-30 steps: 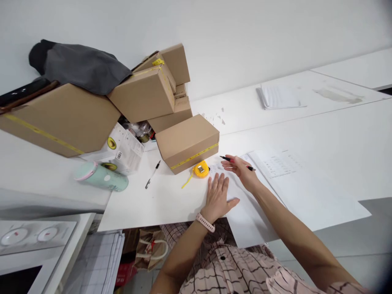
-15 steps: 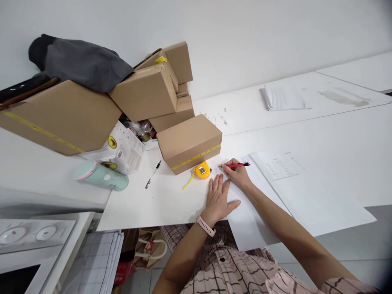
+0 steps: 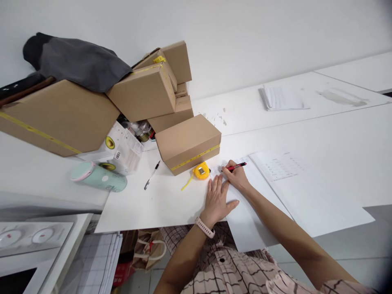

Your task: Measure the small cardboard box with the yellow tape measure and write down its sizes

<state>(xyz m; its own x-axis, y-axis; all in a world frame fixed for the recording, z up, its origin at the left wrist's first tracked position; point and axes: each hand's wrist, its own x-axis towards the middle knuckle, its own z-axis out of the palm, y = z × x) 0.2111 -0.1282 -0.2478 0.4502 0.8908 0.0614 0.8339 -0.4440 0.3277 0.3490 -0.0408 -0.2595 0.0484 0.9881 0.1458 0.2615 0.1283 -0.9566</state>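
My right hand (image 3: 235, 176) is closed around a red pen (image 3: 236, 165) whose tip rests on a white sheet of paper (image 3: 245, 204) on the table. Beside it my left hand (image 3: 217, 198) lies flat with fingers spread, pressing on the same sheet; a pink watch strap sits on that wrist. Just left of the pen tip is a yellow tape measure (image 3: 201, 171) with a short length of tape pulled out. Behind it stands a small cardboard box (image 3: 187, 142) with a yellow band.
A pile of bigger cardboard boxes (image 3: 92, 106) with a grey cloth (image 3: 76, 61) on top fills the left. Near it lie a mint bottle (image 3: 98, 177), a white carton (image 3: 121, 149) and a black pen (image 3: 152, 175). More printed sheets (image 3: 278, 163) and a paper stack (image 3: 281, 98) lie right.
My right hand has drawn in and lowered the pen from hovering over the sheet to its tip touching the paper. The left hand stays flat.
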